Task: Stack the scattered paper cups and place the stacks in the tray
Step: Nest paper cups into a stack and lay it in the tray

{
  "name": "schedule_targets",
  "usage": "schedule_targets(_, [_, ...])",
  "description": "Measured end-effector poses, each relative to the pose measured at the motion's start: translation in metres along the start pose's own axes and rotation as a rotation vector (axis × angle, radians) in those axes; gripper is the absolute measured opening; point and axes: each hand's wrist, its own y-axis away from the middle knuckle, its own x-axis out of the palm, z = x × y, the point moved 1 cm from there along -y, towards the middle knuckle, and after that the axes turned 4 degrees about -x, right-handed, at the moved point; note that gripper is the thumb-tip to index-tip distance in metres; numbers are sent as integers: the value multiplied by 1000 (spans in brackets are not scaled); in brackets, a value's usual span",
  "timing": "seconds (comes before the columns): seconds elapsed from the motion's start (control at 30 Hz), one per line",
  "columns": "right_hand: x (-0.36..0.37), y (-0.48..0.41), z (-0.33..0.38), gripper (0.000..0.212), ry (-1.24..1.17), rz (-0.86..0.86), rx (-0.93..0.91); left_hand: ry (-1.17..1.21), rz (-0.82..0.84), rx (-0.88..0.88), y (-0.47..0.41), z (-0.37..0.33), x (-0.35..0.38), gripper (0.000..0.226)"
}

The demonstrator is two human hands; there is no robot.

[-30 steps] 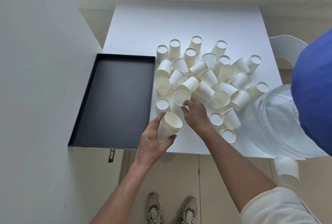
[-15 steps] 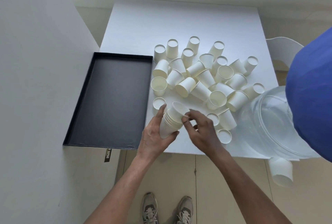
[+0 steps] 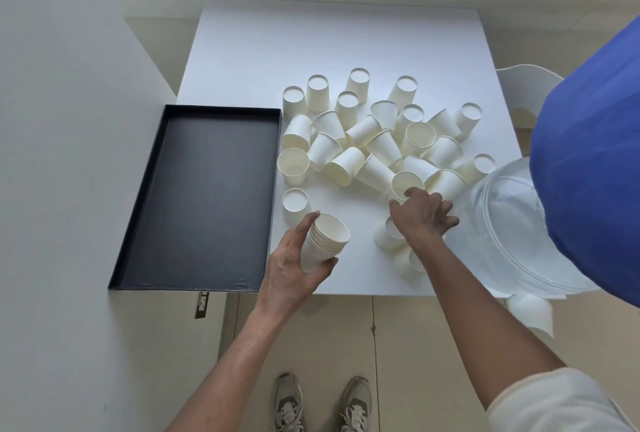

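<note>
**Head view.** The stack (image 3: 325, 241) of nested cups is clamped in the left hand (image 3: 294, 268), with the thumb on its far side and the fingers curled under it. Its mouth is tilted toward the right hand (image 3: 422, 216). The right fingers are spread apart above the pile (image 3: 363, 147). An upright cup (image 3: 407, 183) stands at the tips of thumb and forefinger; whether its rim is touched cannot be told. Nothing is plainly held. Two further cups are partly hidden beneath the right palm and wrist.

**Risks, as judged.**
- Lying cups are packed against the upright cup just beyond the fingertips, so neighbours could be knocked and set rolling as it is lifted.
- The cups beneath the wrist sit near the table (image 3: 311, 43) edge and could be swept off by the forearm. A stray cup (image 3: 530, 310) is already seen below that edge.
- Thin paper rims could be crushed by a hard pinch.
- A cup entered askew into the tilted stack could jam.

**Containers.**
- The black tray (image 3: 207, 196) lies beside the left thumb, on the side away from the right hand. No stack is yet placed in it.
- The top cup of the stack is open, with nothing seen inside.
- A clear jug (image 3: 512, 223) lies just past the right little finger. Its contents cannot be made out.
</note>
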Motion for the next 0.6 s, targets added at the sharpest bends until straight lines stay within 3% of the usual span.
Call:
schedule_targets(0.17, [6,-6,0,24,34,-134,-25,-1,-24,-14,2,-1,1,91])
schedule_targets(0.43, [-21,38,-3,24,-280,-420,-217,-4,-12,-27,-1,0,-1,96])
schedule_targets(0.6, [-14,89,9,23,-486,-326,-476,-17,-20,-18,-4,-1,1,102])
